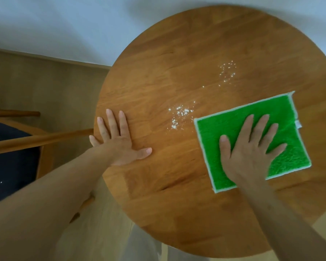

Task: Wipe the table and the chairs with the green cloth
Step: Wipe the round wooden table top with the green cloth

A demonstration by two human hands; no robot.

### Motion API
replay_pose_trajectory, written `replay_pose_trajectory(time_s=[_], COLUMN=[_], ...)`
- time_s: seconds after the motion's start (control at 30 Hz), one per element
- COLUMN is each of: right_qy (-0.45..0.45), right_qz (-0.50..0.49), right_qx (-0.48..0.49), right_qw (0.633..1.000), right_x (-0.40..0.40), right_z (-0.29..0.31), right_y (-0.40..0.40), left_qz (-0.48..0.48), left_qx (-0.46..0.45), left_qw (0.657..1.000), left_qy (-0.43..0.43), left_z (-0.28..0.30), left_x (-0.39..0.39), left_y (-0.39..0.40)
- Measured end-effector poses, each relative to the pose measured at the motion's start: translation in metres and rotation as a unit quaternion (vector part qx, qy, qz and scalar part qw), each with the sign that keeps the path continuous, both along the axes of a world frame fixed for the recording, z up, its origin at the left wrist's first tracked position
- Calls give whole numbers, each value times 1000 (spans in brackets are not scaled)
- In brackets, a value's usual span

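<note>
A round wooden table (177,204) fills most of the head view. A green cloth (233,121) with a white edge lies flat on its right half. My right hand (250,147) presses flat on the cloth, fingers spread. My left hand (119,142) rests flat on the bare wood near the table's left edge, fingers apart and holding nothing. White crumbs (180,114) lie between the two hands, just left of the cloth. A second scatter of crumbs (227,72) lies farther back.
A wooden chair (40,140) with a dark blue seat cushion (9,162) stands at the left, close to the table's edge. A white wall (64,25) runs behind the table. Light wooden floor (45,87) shows at the left.
</note>
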State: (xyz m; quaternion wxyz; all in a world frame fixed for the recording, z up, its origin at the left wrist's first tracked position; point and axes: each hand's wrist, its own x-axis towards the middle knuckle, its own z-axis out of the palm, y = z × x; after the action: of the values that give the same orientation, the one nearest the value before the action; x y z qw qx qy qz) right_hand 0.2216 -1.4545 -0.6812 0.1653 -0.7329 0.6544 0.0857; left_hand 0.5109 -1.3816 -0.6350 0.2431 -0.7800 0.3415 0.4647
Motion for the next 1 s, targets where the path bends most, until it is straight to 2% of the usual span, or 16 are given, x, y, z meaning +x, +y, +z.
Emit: replay_pose_trajectory(time_s=[0.2,0.27,0.4,0.6,0.83,0.9,1.0], right_qy=[2,3,19,-1,-48,-50,-32], right_qz=[209,234,139,62,0,10,84], right_qx=[12,11,-10,-42,-68,-60,-59], right_qw=[978,972,990,997,997,997,994], right_x=[-1,-16,-36,-45,18,46,87], right_z=[-2,-3,-2,-2,-5,-4,-1], right_y=[98,99,45,-88,-184,-188,-168], left_qz=[2,0,-3,3,6,7,8], left_qx=[44,56,60,54,59,58,57], left_qw=[999,998,998,998,998,998,998], left_qy=[25,26,31,26,32,34,33], left_z=[10,13,14,13,18,19,19], left_x=[-1,-1,-3,-4,-5,-5,-5], left_y=[-6,-8,-8,-7,-11,-11,-11])
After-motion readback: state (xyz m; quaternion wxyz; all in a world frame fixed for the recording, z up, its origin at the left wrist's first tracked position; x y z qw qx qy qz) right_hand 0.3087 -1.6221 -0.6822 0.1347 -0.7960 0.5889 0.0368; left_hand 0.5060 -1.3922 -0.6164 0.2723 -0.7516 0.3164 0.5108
